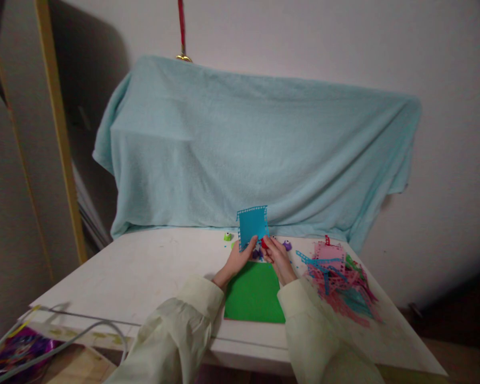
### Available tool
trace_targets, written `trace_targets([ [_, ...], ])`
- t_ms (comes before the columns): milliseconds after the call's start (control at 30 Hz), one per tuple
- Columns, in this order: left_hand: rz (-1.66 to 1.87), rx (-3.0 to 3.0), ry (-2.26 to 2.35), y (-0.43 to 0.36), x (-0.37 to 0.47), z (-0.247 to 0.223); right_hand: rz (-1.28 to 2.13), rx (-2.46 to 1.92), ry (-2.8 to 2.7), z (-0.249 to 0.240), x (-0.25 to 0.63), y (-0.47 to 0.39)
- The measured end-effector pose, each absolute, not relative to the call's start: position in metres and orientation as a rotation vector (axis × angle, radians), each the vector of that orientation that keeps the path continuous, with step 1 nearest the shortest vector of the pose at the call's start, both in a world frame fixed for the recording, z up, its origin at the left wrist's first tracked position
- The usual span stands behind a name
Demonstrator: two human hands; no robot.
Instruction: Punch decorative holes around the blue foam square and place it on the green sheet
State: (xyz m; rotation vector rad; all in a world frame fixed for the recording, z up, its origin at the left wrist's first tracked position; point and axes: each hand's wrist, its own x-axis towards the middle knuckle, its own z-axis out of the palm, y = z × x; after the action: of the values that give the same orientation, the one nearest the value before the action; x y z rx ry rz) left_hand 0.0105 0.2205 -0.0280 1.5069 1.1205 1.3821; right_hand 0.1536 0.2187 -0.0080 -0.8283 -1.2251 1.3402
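Paper (253, 224), blue, sits in left hand (240, 257); right hand (279, 257) holds red object (264, 244).

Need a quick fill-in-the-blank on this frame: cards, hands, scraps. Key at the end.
1. The card with the punched edges, held in the left hand, is ____.
2. The flat sheet lying between the wrists is ____.
3. The small object at the fingers of the right hand is ____.
4. From the person's view, the heap of paper scraps is on the ____ side of the table.

Missing words: blue; green; red; right
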Motion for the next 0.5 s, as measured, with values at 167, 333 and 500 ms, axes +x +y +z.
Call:
trace_targets([
  [167, 1.432, 1.459, 1.132, 0.220, 0.010, -0.024, 1.317, -0.839, -1.205, -0.004, 0.155, 0.219],
  [333, 1.442, 1.434, 1.123, 0.219, 0.011, -0.023, 1.301, -0.830, -1.155, -0.003, 0.158, 0.220],
  [500, 1.482, 1.433, 1.106, 0.219, 0.009, -0.022, 1.320, -0.815, -1.047, -0.005, 0.164, 0.225],
])
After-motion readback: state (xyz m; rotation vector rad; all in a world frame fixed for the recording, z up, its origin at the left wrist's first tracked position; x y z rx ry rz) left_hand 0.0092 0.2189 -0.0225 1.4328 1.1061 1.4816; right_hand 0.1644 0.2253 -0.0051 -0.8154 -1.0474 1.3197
